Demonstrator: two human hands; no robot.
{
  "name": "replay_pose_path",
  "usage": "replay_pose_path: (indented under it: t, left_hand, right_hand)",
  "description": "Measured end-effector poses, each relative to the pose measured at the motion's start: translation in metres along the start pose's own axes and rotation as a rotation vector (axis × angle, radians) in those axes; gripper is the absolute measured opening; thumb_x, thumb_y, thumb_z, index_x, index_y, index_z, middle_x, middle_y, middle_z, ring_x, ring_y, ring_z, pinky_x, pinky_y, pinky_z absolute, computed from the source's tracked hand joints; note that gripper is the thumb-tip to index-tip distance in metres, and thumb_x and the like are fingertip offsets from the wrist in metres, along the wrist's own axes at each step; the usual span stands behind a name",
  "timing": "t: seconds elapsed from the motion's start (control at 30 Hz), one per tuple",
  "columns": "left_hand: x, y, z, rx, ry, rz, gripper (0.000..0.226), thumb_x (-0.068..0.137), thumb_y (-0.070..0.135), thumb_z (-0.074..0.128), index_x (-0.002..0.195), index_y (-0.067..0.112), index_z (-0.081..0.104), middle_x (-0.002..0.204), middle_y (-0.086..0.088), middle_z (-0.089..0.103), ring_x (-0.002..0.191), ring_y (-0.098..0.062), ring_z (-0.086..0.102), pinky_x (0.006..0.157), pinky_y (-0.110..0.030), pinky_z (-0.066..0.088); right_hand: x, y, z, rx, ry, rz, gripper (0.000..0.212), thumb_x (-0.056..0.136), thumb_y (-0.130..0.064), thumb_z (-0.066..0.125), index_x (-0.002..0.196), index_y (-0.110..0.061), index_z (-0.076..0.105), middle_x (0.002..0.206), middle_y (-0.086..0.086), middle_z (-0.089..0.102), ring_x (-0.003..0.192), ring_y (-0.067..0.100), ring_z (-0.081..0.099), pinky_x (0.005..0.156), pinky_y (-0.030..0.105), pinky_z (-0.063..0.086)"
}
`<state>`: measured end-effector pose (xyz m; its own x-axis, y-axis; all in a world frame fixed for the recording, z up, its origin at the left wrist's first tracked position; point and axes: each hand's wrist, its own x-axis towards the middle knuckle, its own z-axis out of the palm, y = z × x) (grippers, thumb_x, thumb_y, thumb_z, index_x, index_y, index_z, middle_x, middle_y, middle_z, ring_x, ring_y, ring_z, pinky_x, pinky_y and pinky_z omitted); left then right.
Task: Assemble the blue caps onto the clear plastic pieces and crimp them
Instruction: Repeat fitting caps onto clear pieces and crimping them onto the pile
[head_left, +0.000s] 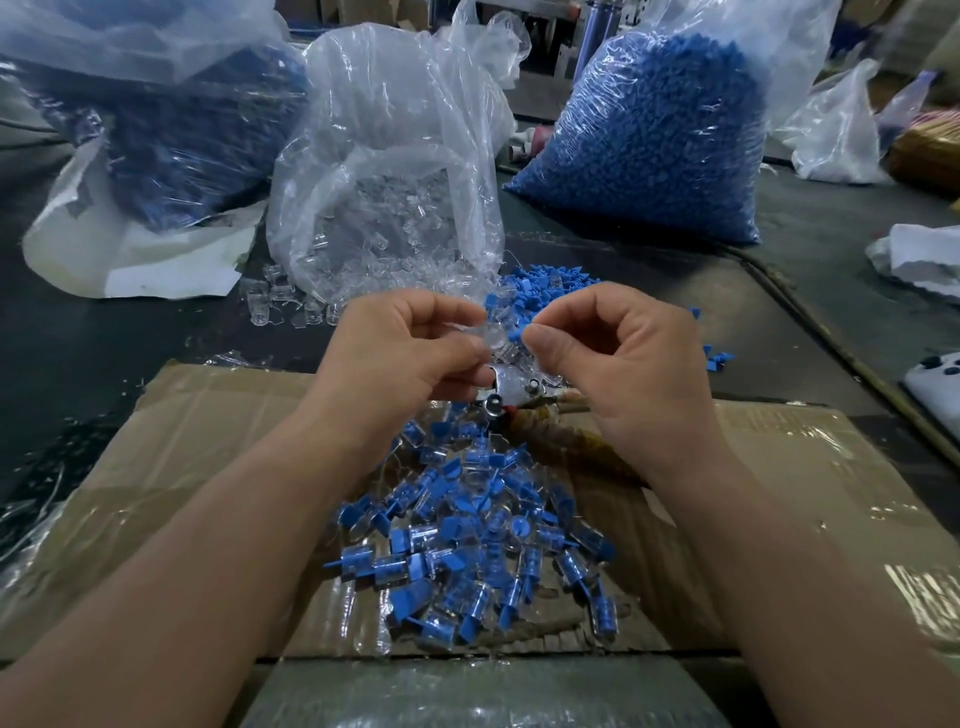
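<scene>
Spreading over the middle of the taped cardboard box (208, 467), nearest the person, is a heap of finished pieces (467, 530): clear bodies with blue tops, probably dropped close by to keep them out of the way of the work. Just beyond the heap, toward the box's far edge, a pair of pliers (493, 402) lies with its wrapped handles pointing right, I'd guess to be within reach for the crimping. Above the pliers the two hands meet. The left hand (410, 348) has thumb and fingers pinched on a clear piece (498, 343), while the right hand (608, 353) pinches what looks like a blue cap (514, 334) against it, its other fingers curled in. To me the cap is being seated, with crimping not yet done. Past the hands, loose caps (545, 283) lie on the desk just off the box's far edge, handy for either hand. Farther back stand the supply bags: the bag of clear pieces (384, 171) in the middle and the bag of blue caps (660, 130) toward the far right.
</scene>
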<state>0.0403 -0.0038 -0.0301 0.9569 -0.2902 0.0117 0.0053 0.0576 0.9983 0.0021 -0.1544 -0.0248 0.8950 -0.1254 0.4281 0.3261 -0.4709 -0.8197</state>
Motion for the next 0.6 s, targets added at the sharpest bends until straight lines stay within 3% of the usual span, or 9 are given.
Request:
replay_pose_path:
  t: [0.13,0.33,0.6]
  left_hand:
    - [0.0000,0.0010,-0.0001,0.004,-0.003,0.019,0.014,0.078,-0.005,0.063,0.083,0.008,0.066,0.066,-0.009,0.068,0.060,-0.016,0.067,0.057,-0.023,0.056]
    - [-0.0020,0.0023,0.0011,0.076,-0.044,0.059,0.016,0.075,-0.005,0.066,0.078,0.011,0.066,0.071,-0.012,0.070,0.061,-0.018,0.068,0.059,-0.027,0.058]
    - [-0.0053,0.0008,0.0059,0.179,-0.050,0.149,0.020,0.076,-0.004,0.067,0.074,0.016,0.067,0.072,-0.009,0.069,0.060,-0.012,0.066,0.058,-0.021,0.056]
  right_hand:
    - [-0.0030,0.0004,0.0064,-0.047,0.032,-0.024,0.017,0.078,-0.009,0.071,0.071,-0.021,0.062,0.064,-0.005,0.064,0.060,0.010,0.061,0.060,0.024,0.053]
    - [-0.0048,0.0028,0.0093,-0.204,0.067,-0.052,0.020,0.078,-0.011,0.070,0.066,-0.023,0.059,0.060,-0.013,0.058,0.060,0.002,0.058,0.054,0.014,0.047]
    - [-0.0056,0.0026,0.0110,-0.262,0.041,-0.017,0.021,0.073,-0.017,0.072,0.061,-0.023,0.056,0.054,-0.014,0.055,0.058,0.000,0.055,0.051,0.013,0.044]
